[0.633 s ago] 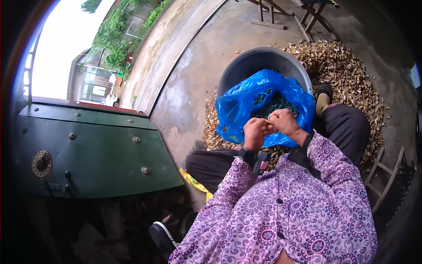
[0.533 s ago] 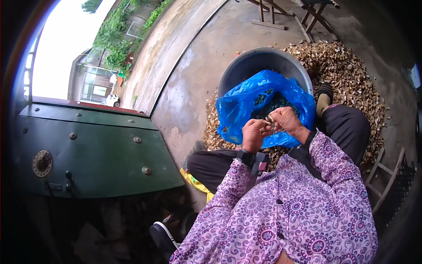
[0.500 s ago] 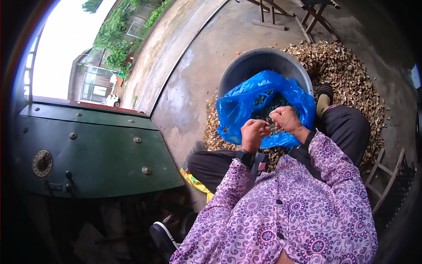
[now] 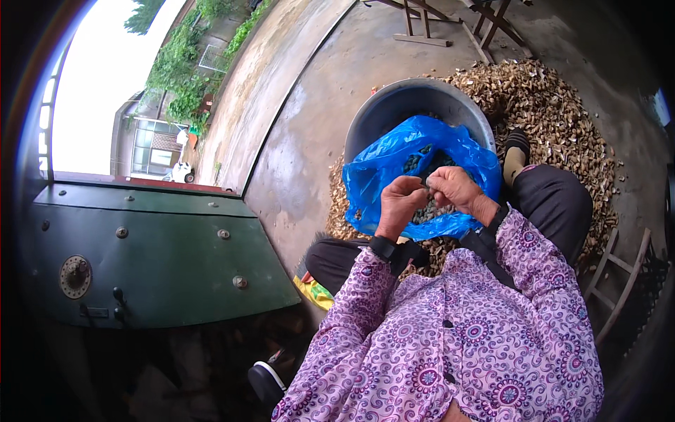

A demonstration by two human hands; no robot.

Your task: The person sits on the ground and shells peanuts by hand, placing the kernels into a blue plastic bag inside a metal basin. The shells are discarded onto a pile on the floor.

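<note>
My left hand (image 4: 401,205) and my right hand (image 4: 457,190) meet over an opened blue plastic bag (image 4: 383,158), fingertips pinched together and almost touching. Between the right fingertips a small greyish piece shows, too small to name; whatever the left fingers hold is hidden. Inside the bag lie many small, dark, rounded pieces (image 4: 430,212), partly covered by my hands. The bag rests in a large grey basin (image 4: 373,112), its near side draped toward my lap. Dark bands circle both my wrists.
Light brown shells or husks (image 4: 555,116) lie heaped around the basin, mostly at the far right. A dark green metal panel (image 4: 176,260) fills the left side. Wooden folding stools (image 4: 422,28) stand at the back, and a wooden frame (image 4: 622,281) is at the right.
My hands have come closer together, the fingertips now almost touching. The left hand has turned, its back more toward me. The view has shifted slightly.
</note>
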